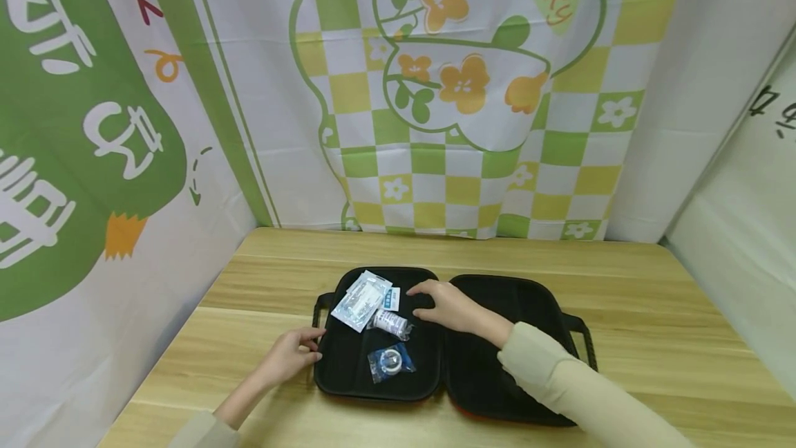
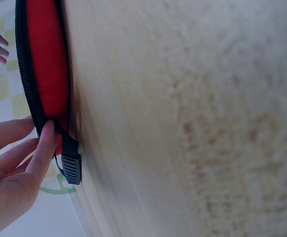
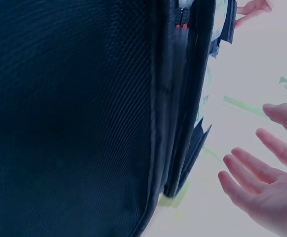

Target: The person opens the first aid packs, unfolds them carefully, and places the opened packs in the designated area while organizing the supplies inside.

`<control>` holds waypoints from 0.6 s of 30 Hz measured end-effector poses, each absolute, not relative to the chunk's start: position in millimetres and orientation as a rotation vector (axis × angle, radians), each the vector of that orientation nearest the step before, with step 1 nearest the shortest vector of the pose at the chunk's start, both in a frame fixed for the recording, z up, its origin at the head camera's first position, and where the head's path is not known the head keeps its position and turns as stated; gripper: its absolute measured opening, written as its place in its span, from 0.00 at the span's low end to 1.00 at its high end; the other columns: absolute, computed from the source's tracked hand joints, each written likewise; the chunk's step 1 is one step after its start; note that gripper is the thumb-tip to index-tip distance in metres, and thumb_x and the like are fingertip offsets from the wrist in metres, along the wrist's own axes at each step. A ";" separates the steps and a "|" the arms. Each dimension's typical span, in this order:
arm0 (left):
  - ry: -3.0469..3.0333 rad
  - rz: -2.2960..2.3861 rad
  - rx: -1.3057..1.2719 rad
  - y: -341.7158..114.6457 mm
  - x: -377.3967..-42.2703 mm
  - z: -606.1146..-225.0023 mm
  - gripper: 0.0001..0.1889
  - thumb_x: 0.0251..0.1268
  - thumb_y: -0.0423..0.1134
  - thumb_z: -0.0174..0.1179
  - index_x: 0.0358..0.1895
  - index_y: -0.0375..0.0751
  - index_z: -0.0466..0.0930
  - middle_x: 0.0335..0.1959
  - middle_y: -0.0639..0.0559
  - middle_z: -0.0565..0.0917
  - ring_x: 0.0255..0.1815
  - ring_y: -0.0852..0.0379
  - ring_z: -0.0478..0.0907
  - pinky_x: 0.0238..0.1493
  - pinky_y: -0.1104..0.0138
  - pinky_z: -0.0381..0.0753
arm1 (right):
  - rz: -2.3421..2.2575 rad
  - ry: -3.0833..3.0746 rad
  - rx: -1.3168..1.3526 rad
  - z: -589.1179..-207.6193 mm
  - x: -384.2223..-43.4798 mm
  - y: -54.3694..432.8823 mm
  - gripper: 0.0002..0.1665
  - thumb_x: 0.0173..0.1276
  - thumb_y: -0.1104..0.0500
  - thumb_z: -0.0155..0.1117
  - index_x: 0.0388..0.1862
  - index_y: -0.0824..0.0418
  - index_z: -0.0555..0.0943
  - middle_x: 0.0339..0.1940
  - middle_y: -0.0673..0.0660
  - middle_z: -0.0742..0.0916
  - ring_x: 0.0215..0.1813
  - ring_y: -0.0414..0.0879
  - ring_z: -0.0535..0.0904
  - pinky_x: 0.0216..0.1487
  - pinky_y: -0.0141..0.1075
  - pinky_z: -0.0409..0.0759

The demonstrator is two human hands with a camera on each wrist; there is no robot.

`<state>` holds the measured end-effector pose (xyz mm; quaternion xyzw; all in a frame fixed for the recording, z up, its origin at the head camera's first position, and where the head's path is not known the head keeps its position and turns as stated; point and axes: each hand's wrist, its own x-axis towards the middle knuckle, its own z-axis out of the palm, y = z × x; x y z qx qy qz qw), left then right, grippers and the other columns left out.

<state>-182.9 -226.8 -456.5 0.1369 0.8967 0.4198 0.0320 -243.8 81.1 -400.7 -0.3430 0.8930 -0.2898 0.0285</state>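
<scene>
A black-lined case (image 1: 423,380) with red outer sides lies unfolded on the table. Its left half holds flat silvery packets (image 1: 363,301), a small blue-and-white sachet (image 1: 391,299), a white roll in clear wrap (image 1: 392,323) and a white ring-shaped roll (image 1: 391,361) in a blue clear bag. My left hand (image 1: 291,357) touches the left rim with its fingertips, beside the black handle (image 2: 71,165); thumb and fingers stay loosely bent. Over the left half, near the hinge, my right hand (image 1: 449,305) hovers with spread fingers, holding nothing; the right wrist view shows its fingers (image 3: 249,170) apart.
The case's right half (image 1: 491,365) lies beneath my right forearm, a handle (image 1: 583,337) at its outer side. Wooden tabletop (image 1: 653,310) surrounds the case. A patterned curtain (image 1: 460,185) hangs behind, with more cloth at both sides.
</scene>
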 end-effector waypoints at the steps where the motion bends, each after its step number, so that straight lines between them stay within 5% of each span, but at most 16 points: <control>1: 2.762 1.291 0.424 -226.9 -183.3 -456.5 0.21 0.47 0.24 0.59 0.49 0.21 0.71 0.47 0.31 0.74 0.36 0.48 0.76 0.29 0.73 0.73 | -0.884 2.754 -1.068 -401.5 -245.2 76.6 0.20 0.58 0.61 0.60 0.49 0.66 0.76 0.49 0.60 0.79 0.53 0.53 0.73 0.51 0.45 0.70; 18: 2.741 1.324 0.484 -229.8 -183.2 -460.1 0.22 0.48 0.25 0.61 0.49 0.20 0.71 0.47 0.30 0.74 0.35 0.48 0.76 0.30 0.73 0.73 | -0.810 2.722 -1.156 -417.8 -253.1 8.4 0.26 0.52 0.57 0.65 0.50 0.68 0.75 0.52 0.64 0.76 0.57 0.56 0.69 0.55 0.47 0.67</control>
